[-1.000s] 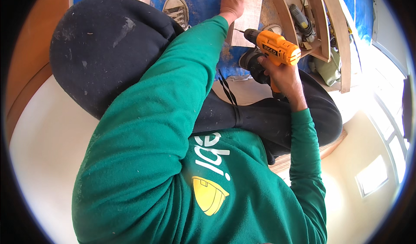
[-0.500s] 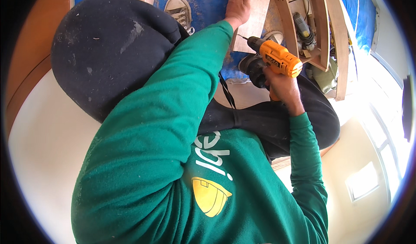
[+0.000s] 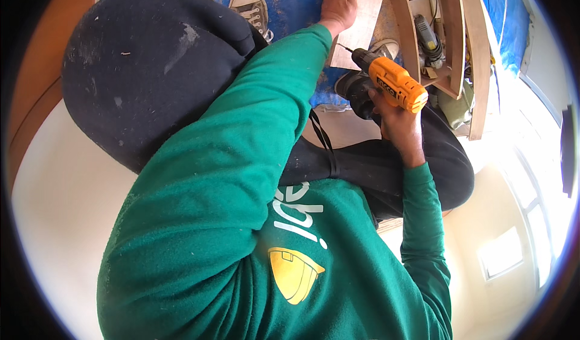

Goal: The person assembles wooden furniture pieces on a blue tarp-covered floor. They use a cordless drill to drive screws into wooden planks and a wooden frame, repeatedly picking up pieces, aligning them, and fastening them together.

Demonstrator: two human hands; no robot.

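My right hand (image 3: pixel 399 122) is wrapped round the handle of an orange and black cordless drill (image 3: pixel 396 81). A thin bit in its black chuck points up and left, its tip over the near end of a pale wooden board (image 3: pixel 362 23). Whether the tip touches the wood, I cannot tell. My left hand (image 3: pixel 339 5) holds the left long edge of that board, its thumb side against the wood and its fingertips partly cut off by the top of the view.
To the right stands a curved wooden frame (image 3: pixel 457 38) with shelves, a grey power tool (image 3: pixel 428 38) inside. A green bag (image 3: pixel 457 105) lies by its foot. Blue sheeting (image 3: pixel 296 14) covers the floor. My bent, dark-trousered knee (image 3: pixel 139 68) takes up the left side, with sneakers (image 3: pixel 249 8) beyond it.
The view has shifted slightly, so the drill, board and frame all appear a little farther right. My left hand's fingers look a bit more bent. Both hands keep their hold.
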